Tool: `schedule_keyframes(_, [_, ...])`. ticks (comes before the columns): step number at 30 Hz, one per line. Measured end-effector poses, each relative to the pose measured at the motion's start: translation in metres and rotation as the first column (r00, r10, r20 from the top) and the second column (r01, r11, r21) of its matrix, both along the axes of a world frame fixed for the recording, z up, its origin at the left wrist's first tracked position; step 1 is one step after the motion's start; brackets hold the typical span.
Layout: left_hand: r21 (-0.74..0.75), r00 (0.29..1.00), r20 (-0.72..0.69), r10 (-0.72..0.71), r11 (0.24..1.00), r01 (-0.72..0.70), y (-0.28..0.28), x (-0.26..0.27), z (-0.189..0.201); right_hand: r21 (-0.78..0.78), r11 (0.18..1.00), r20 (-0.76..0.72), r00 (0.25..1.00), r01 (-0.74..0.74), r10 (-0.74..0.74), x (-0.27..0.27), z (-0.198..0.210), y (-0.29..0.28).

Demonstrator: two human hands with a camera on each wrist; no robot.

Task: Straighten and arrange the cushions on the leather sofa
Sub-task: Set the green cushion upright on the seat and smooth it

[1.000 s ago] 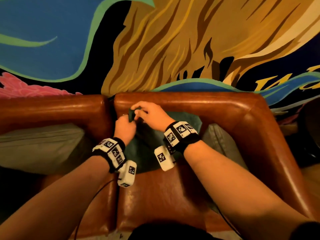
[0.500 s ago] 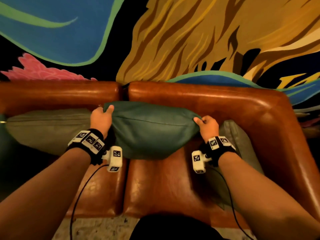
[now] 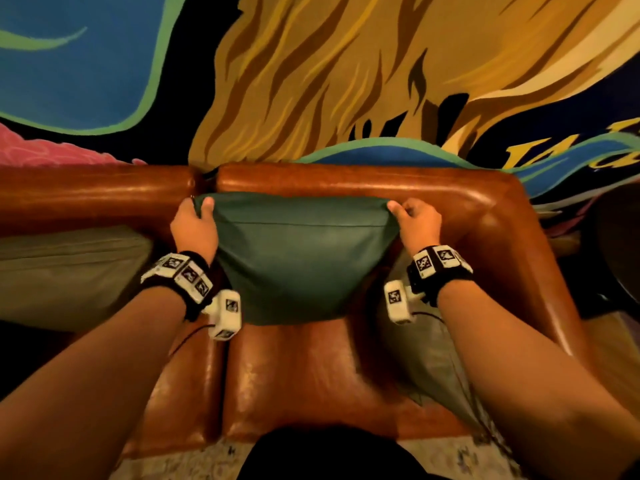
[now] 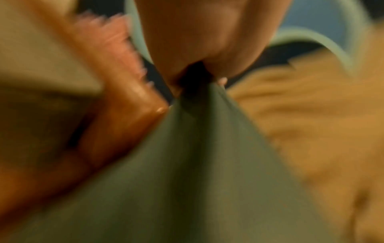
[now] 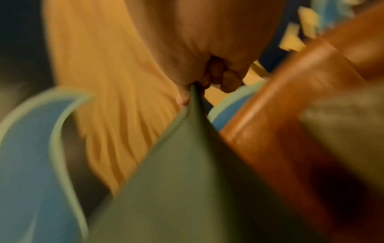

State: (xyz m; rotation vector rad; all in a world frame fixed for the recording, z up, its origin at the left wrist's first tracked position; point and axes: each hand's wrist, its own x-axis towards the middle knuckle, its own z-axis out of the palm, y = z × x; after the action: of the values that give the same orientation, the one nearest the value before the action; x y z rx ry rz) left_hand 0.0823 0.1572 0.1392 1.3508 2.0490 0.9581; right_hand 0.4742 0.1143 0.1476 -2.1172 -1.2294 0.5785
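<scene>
A dark green cushion (image 3: pixel 298 258) hangs in front of the brown leather sofa's backrest (image 3: pixel 346 180), held up by its two top corners. My left hand (image 3: pixel 199 211) pinches the top left corner, my right hand (image 3: pixel 401 211) the top right one. Its lower part sags to a rounded edge just above the seat (image 3: pixel 304 372). Both wrist views are blurred. In the left wrist view my left hand (image 4: pixel 197 78) pinches the green cushion (image 4: pixel 197 164). In the right wrist view my right hand (image 5: pixel 193 88) pinches the green cushion (image 5: pixel 187 172).
An olive-grey cushion (image 3: pixel 65 271) lies on the left seat against the backrest. Another grey-green cushion (image 3: pixel 429 362) leans by the right armrest (image 3: pixel 530 271), partly behind my right forearm. A painted mural covers the wall behind. Speckled floor shows at the bottom edge.
Both hands went from the cushion's one corner to its two ends, then lifted it by the top corners. It now hangs higher, stretched flat in front of the backrest.
</scene>
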Motion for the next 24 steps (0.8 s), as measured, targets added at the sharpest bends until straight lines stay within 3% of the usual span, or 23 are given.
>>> schedule_keyframes(4, [-0.087, 1.000, 0.027, 0.005, 0.996, -0.003, -0.003, 0.001, -0.014, -0.046, 0.999, -0.034, 0.999, 0.022, -0.024, 0.000, -0.024, -0.005])
schedule_keyframes(9, [-0.336, 0.996, -0.033, -0.082, 0.939, 0.066, -0.026, -0.009, -0.081, -0.209, 0.977, -0.006, 0.999, 0.045, -0.047, 0.006, -0.065, -0.011])
schedule_keyframes(12, [-0.361, 0.983, -0.036, -0.181, 0.919, 0.156, -0.030, -0.007, -0.108, -0.200, 0.969, 0.078, 0.988, 0.146, -0.133, -0.004, -0.082, -0.011])
schedule_keyframes(14, [-0.337, 0.988, -0.057, -0.143, 0.934, 0.115, -0.027, -0.005, -0.116, -0.125, 0.972, 0.246, 0.955, 0.200, -0.165, -0.035, -0.089, -0.007])
schedule_keyframes(16, [-0.326, 0.994, -0.054, -0.094, 0.943, 0.071, -0.026, -0.003, -0.118, -0.043, 0.998, 0.450, 0.893, 0.036, -0.013, -0.094, -0.096, -0.009])
schedule_keyframes(17, [-0.331, 0.996, -0.041, -0.073, 0.942, 0.056, -0.027, -0.001, -0.116, -0.017, 0.990, 0.501, 0.855, -0.142, 0.131, -0.132, -0.098, -0.012])
schedule_keyframes(19, [-0.321, 0.998, -0.009, -0.066, 0.945, 0.060, -0.029, -0.001, -0.116, -0.094, 0.851, 0.498, 0.716, -0.517, 0.490, -0.207, -0.104, -0.026])
schedule_keyframes(20, [-0.308, 0.996, -0.007, -0.087, 0.948, 0.081, -0.029, -0.004, -0.118, -0.164, 0.760, 0.470, 0.628, -0.629, 0.621, -0.232, -0.110, -0.035])
schedule_keyframes(22, [-0.297, 0.992, 0.035, -0.117, 0.947, 0.123, -0.032, -0.011, -0.116, -0.292, 0.670, 0.464, 0.511, -0.682, 0.723, -0.236, -0.125, -0.043])
schedule_keyframes(24, [-0.294, 0.983, 0.155, -0.093, 0.946, 0.136, -0.037, -0.017, -0.112, -0.346, 0.714, 0.548, 0.487, -0.609, 0.681, -0.196, -0.142, -0.038])
